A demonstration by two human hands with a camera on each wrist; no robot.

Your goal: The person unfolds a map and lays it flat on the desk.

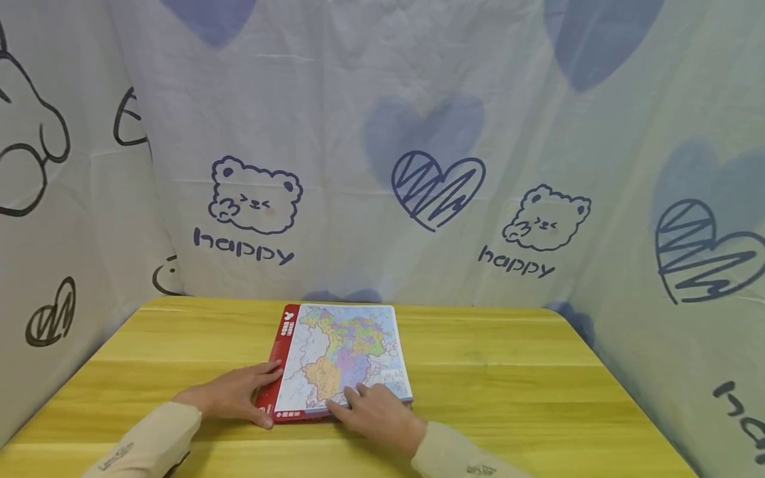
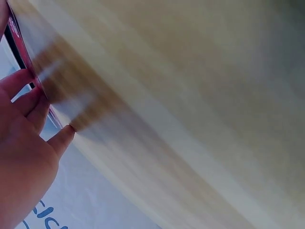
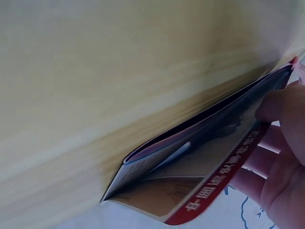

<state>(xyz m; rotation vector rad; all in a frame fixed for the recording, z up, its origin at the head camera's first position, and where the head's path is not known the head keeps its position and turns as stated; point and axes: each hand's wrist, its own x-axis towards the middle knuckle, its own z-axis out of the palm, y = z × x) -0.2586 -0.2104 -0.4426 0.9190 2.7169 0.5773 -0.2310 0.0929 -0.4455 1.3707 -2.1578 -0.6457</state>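
Note:
In the head view a folded map (image 1: 343, 358) with a red border and coloured regions lies on the yellow wood-grain table. My left hand (image 1: 236, 393) is at its left edge, fingers spread over the red strip and thumb by the near corner. In the left wrist view the fingertips of that hand (image 2: 31, 129) touch the edge. My right hand (image 1: 382, 413) is at the near edge. The right wrist view shows the right hand (image 3: 281, 157) pinching a red-edged flap of the map (image 3: 209, 191), thumb on its inner face. The flap stands apart from the layers beside it.
The table (image 1: 508, 378) extends to both sides of the map. A white cloth (image 1: 346, 166) printed with hearts, bears and "happy" hangs behind the table and along both sides. The map's far edge lies near the table's back edge.

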